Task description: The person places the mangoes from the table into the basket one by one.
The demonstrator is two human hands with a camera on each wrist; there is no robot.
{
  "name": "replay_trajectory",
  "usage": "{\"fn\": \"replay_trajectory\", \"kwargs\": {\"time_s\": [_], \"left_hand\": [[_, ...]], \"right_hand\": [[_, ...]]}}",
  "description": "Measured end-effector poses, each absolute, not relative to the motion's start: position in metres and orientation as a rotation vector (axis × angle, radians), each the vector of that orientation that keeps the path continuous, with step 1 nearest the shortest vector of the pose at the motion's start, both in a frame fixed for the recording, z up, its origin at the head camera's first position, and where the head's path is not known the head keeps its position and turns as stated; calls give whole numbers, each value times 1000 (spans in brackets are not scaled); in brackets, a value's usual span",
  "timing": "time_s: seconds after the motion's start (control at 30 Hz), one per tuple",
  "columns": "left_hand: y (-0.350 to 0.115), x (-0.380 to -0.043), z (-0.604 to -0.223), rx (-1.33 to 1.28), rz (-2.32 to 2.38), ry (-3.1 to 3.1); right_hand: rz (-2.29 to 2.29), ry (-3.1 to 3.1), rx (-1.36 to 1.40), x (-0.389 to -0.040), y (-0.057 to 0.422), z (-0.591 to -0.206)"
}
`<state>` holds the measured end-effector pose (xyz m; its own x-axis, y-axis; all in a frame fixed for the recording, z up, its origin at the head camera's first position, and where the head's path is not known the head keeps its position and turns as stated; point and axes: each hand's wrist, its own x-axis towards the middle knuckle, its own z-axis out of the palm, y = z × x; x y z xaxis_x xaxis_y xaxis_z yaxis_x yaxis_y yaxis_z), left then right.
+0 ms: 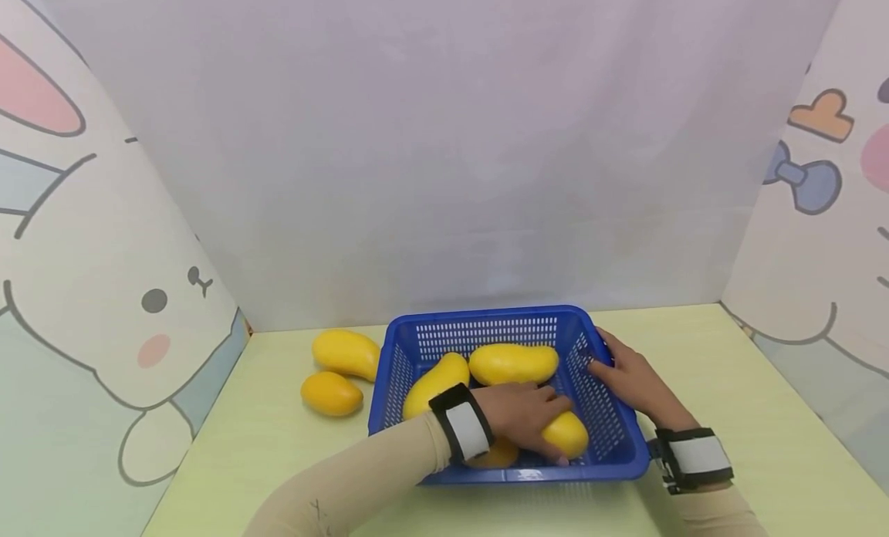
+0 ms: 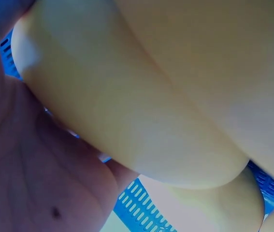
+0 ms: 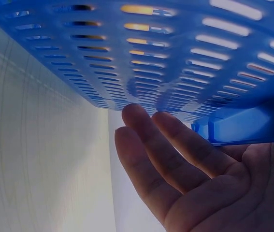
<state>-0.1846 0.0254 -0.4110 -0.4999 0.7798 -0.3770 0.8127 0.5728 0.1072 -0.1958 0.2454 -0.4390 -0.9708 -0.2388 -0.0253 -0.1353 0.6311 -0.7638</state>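
A blue plastic basket [image 1: 549, 474] with slotted walls stands on the table. My left hand [image 1: 517, 415] reaches into it and grips a yellow mango [image 1: 569, 435] near the front right corner. In the left wrist view that mango [image 2: 103, 96] lies along the palm and thumb. My right hand [image 1: 633, 381] holds the basket's right rim, thumb inside and fingers outside; the right wrist view shows the fingers [image 3: 151, 154] beneath the slotted wall. Two yellow mangoes [image 1: 514, 363] lie at the back and left inside the basket. Under my left wrist an orange-yellow mango [image 1: 498, 454] is partly hidden.
Left of the basket, a yellow mango [image 1: 343, 353] and a smaller orange-yellow mango [image 1: 331, 393] lie on the pale green table [image 1: 229, 460]. A pale curtain-like backdrop [image 1: 430, 159] closes off the back, and printed cartoon panels [image 1: 104, 290] flank both sides.
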Motion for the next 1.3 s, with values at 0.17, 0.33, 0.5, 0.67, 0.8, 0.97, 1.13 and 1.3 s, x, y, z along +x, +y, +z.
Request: {"fn": "replay_trajectory", "kwargs": {"time_s": [0.17, 0.33, 0.5, 0.67, 0.8, 0.97, 1.13, 1.3], "left_hand": [[25, -185, -411, 1297, -128, 2424], [24, -185, -411, 1308, -130, 2424], [22, -185, -410, 1327, -126, 2415], [21, -186, -410, 1329, -123, 2409], [21, -186, -409, 1326, -119, 2407], [20, -187, -409, 1316, -96, 2396], [19, -189, -409, 1309, -79, 2387], [18, -189, -407, 1321, -82, 2381]], "right_hand": [[-1249, 2746, -329, -197, 246, -439], [-1251, 2740, -329, -196, 245, -439], [-1243, 2734, -321, -196, 245, -438], [-1237, 2738, -321, -195, 245, -437], [-1244, 2731, -320, -195, 245, -437], [-1243, 2727, -311, -196, 245, -436], [-1246, 2716, -302, -196, 244, -436], [-1260, 2707, -297, -195, 244, -436]]}}
